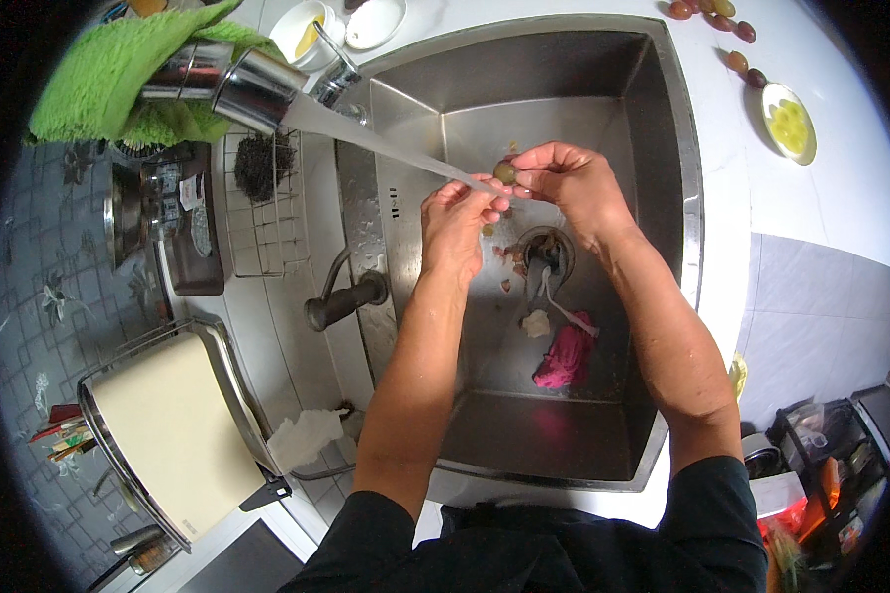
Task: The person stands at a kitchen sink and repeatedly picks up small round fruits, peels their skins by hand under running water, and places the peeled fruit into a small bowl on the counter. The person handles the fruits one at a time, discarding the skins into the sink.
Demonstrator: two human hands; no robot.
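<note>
Over a steel sink (541, 445), my right hand (575, 185) grips a greenish grape (504, 173) between thumb and fingertips. My left hand (456, 222) is just below and left of the grape, its fingertips close together; whether they touch it or hold a piece of it is unclear. A stream of water (386, 146) runs from the chrome faucet (256, 89) past my left fingertips. Reddish bits of peel (506, 285) lie on the sink floor around the drain (549, 248). On the right counter, a small white dish (808, 148) holds peeled green grapes (789, 127).
A crumpled pink cloth (566, 352) lies in the sink. Loose grapes (737, 61) rest on the upper right counter. A green towel (111, 81) drapes over the faucet. A white bowl (300, 33) stands behind it, and a wire rack (263, 237) is at left.
</note>
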